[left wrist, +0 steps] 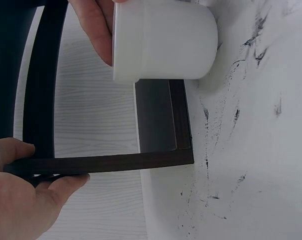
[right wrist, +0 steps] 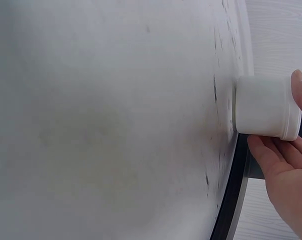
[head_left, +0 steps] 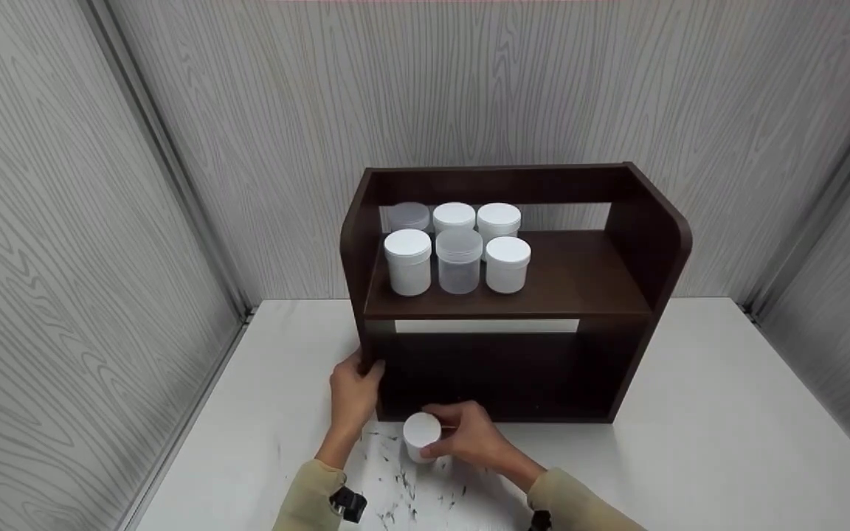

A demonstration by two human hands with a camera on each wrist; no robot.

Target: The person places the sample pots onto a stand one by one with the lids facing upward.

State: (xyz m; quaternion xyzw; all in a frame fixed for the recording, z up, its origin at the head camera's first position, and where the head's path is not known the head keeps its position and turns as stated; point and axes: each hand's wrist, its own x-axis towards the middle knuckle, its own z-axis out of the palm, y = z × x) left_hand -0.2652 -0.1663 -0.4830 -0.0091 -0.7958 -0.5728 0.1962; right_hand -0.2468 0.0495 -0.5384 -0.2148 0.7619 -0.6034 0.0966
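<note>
My right hand [head_left: 478, 440] holds a white lidded jar [head_left: 422, 434] between thumb and fingers, just in front of the shelf's left half. In the right wrist view the jar [right wrist: 263, 105] is upright, its base at or very near the tabletop; I cannot tell if it touches. My left hand [head_left: 353, 398] grips the left side panel of the dark brown two-tier shelf [head_left: 587, 273]. In the left wrist view, thumb and fingers lie on either side of that panel [left wrist: 106, 162].
On the upper tier, several lidded jars stand in two rows toward the left; most are white, like the front-left jar [head_left: 409, 269], while the front-middle jar [head_left: 459, 269] is translucent. Dark scuff marks [head_left: 403, 483] spot the white table [head_left: 698, 413]. Grey wood-grain walls [head_left: 307, 110] enclose it.
</note>
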